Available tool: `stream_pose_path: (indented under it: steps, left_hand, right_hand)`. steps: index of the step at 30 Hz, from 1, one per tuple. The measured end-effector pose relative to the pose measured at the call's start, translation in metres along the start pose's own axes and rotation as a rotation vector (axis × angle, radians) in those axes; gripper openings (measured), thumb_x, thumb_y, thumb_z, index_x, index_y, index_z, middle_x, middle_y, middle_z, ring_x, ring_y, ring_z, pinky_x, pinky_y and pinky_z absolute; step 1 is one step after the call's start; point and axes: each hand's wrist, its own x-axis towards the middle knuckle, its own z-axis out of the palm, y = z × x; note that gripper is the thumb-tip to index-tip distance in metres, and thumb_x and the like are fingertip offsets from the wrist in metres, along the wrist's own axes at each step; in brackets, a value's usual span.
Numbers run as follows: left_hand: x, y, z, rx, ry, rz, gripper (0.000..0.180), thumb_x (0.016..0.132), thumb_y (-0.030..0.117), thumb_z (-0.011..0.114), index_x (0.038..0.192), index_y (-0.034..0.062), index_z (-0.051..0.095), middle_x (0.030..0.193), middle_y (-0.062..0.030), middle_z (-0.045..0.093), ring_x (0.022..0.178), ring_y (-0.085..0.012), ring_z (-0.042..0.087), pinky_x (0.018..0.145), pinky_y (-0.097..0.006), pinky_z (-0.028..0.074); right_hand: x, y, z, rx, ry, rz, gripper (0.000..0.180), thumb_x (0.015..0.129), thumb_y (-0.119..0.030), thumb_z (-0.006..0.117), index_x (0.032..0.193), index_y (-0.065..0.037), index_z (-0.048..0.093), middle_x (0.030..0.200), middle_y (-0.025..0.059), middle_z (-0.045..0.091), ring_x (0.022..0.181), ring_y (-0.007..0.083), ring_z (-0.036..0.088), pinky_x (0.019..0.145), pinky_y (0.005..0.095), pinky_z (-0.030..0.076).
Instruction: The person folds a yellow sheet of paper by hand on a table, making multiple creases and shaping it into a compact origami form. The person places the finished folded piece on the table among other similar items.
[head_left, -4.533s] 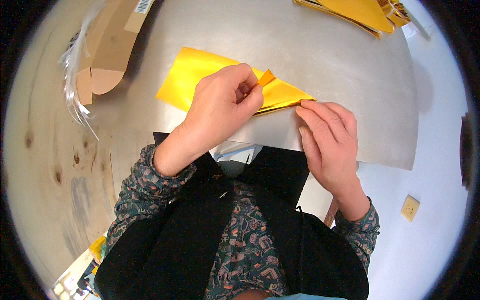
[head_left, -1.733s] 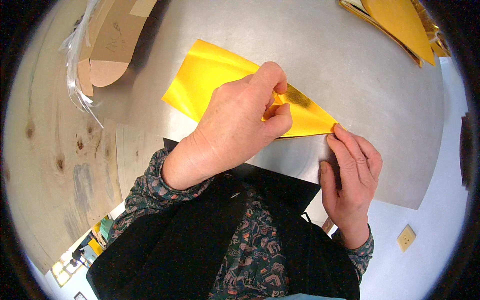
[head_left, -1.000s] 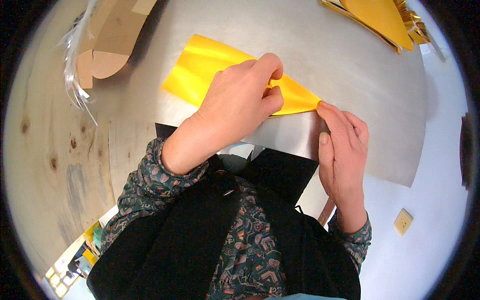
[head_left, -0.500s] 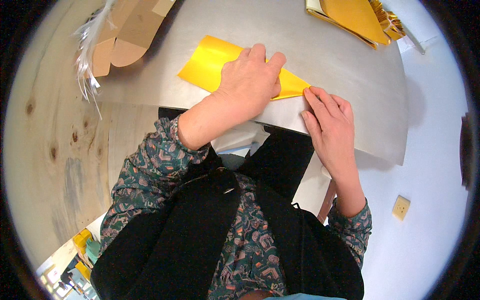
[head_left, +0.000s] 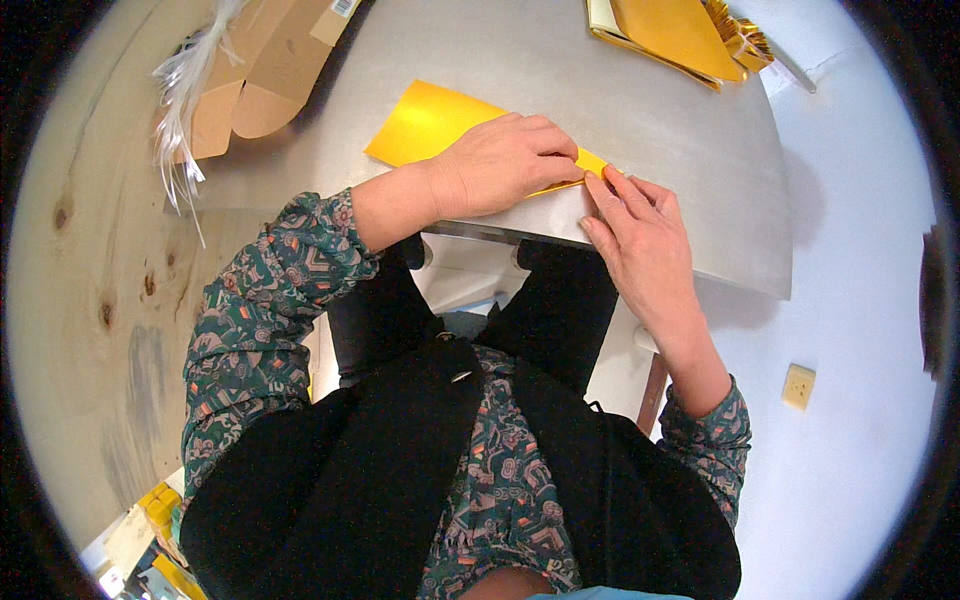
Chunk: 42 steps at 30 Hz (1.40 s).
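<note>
"Yellow sheet [head_left: 430, 115], glossy and smooth: where do you see it?"

"Flat on the dull grey metal tabletop [head_left: 700, 190], near the front edge. Its broad, straight-cut end points left; the other end narrows toward the right."

"And the grip?"

"From my far-off screen, I see the left hand [head_left: 495, 165] across its middle, fingers bent and pressed down. Whether they pinch anything I can't tell; the knuckles block my view. The right hand [head_left: 645, 235] has fingertips against the narrow end, thumb spread away from them."

"Anything around?"

"Upper left, a tan cardboard box [head_left: 285, 60] with a rounded flap, shiny white strands [head_left: 187, 90] trailing beside it. Upper right, a flat golden stack [head_left: 670, 40]."
</note>
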Motion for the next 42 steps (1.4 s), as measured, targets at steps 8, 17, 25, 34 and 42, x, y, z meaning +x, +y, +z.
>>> stream_pose_path:
  steps: [8, 17, 25, 34, 42]
  left_hand:
    - [-0.016, -0.007, -0.013, 0.029, -0.131, 0.102, 0.033, 0.097, 0.017, 0.06, 0.129, 0.0151, 0.068, 0.133, -0.0075, 0.065, 0.128, -0.0268, 0.059, 0.109, -0.039, 0.05]
    - [-0.043, -0.004, -0.021, -0.041, -0.125, 0.067, 0.036, 0.091, 0.011, 0.061, 0.127, 0.0091, 0.067, 0.135, -0.0108, 0.064, 0.134, -0.0316, 0.057, 0.11, -0.042, 0.05]
    - [-0.081, 0.005, -0.032, -0.016, -0.058, 0.02, 0.033, 0.091, 0.0, 0.064, 0.122, 0.0094, 0.069, 0.134, -0.0092, 0.067, 0.132, -0.0278, 0.059, 0.109, -0.039, 0.051]
    - [-0.066, 0.039, -0.047, 0.037, 0.109, -0.035, 0.03, 0.086, 0.001, 0.067, 0.115, 0.0062, 0.071, 0.127, -0.0116, 0.068, 0.123, -0.0293, 0.061, 0.104, -0.041, 0.052]
    - [-0.013, 0.036, -0.003, 0.16, 0.005, -0.176, 0.028, 0.088, 0.014, 0.063, 0.114, 0.0107, 0.072, 0.113, -0.0086, 0.068, 0.112, -0.0272, 0.062, 0.097, -0.04, 0.05]
  right_hand:
    - [0.004, -0.004, -0.003, -0.065, -0.047, -0.021, 0.047, 0.096, -0.036, 0.066, 0.135, -0.011, 0.064, 0.138, 0.0107, 0.064, 0.124, 0.0333, 0.057, 0.106, 0.0395, 0.047]
    - [0.004, -0.002, -0.004, -0.058, -0.079, 0.019, 0.047, 0.097, -0.038, 0.065, 0.136, -0.012, 0.064, 0.142, 0.0112, 0.062, 0.126, 0.0339, 0.056, 0.107, 0.0402, 0.048]
    - [0.003, -0.01, -0.006, -0.079, -0.08, 0.05, 0.048, 0.098, -0.04, 0.063, 0.137, -0.012, 0.063, 0.143, 0.011, 0.062, 0.128, 0.0344, 0.055, 0.109, 0.041, 0.047]
    - [0.003, -0.003, -0.003, -0.045, -0.069, 0.024, 0.047, 0.098, -0.04, 0.063, 0.136, -0.012, 0.063, 0.144, 0.0108, 0.061, 0.125, 0.0355, 0.056, 0.108, 0.0411, 0.047]
    - [0.003, -0.003, -0.003, -0.046, -0.072, 0.015, 0.046, 0.098, -0.037, 0.064, 0.135, -0.009, 0.063, 0.141, 0.0122, 0.063, 0.124, 0.0373, 0.056, 0.108, 0.0413, 0.047]
